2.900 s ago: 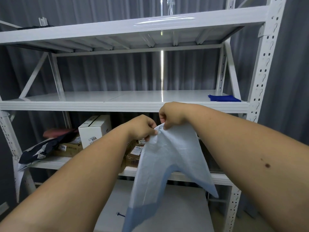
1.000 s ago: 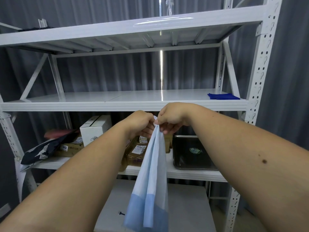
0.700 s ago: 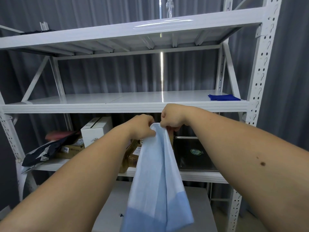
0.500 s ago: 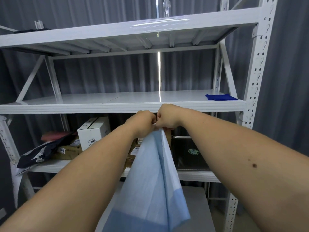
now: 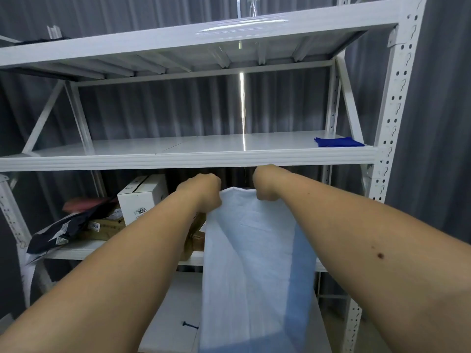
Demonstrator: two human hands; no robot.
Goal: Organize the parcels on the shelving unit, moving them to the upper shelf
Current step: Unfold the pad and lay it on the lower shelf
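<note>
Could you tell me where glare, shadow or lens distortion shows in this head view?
Head view: a bright vertical streak reflects onto the middle shelf; glare smears the top shelf; the lower shelf's parcels sit in shadow; the wide lens tilts the right upright and enlarges the near forearms.

Dark grey corrugated wall (image 5: pixel 158 108) behind, w/ a thin bright vertical strip of light (image 5: pixel 242 103) down the middle. Folded deep-blue cloth (image 5: pixel 337 142) lies flat at far right, near the front edge. Pale blue-and-white fabric sheet (image 5: pixel 254 263) hangs in the foreground, darker blue band along its right side & bottom, covering whatever is behind it. Below, a white flat surface (image 5: pixel 175 309) w/ a small black screw (image 5: pixel 190 325) lying on it, just left of the sheet's lower edge.
</note>
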